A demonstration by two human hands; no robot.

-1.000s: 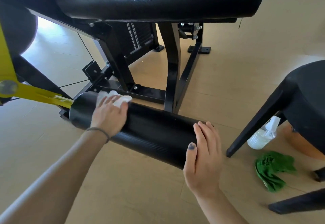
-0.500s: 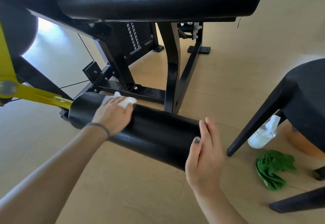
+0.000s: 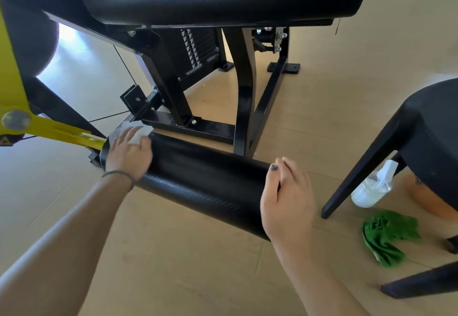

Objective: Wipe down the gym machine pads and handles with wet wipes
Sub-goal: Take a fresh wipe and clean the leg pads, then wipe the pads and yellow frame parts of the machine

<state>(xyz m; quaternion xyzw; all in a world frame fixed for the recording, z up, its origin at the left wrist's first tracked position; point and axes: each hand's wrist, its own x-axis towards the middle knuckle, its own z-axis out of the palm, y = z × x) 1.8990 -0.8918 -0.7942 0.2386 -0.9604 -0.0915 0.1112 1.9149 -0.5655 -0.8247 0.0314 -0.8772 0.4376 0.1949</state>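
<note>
Now your left hand [image 3: 128, 152] has slid the wet wipe [image 3: 135, 131], pressed flat-fingered, back to the roller pad [image 3: 198, 179] inner end; your right hand [image 3: 287, 201], apparently open, steadies the other end.

bottle [image 3: 371, 189] under stool [image 3: 421, 127], cloth [image 3: 386, 234] right of roller pad [image 3: 205, 181]

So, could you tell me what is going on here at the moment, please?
A person is cleaning a gym machine. The left hand presses a white wet wipe on the black roller pad near its yellow-arm end, while the right hand steadies the free end. A spray bottle and green cloth lie unused on the floor by a black stool.
</note>
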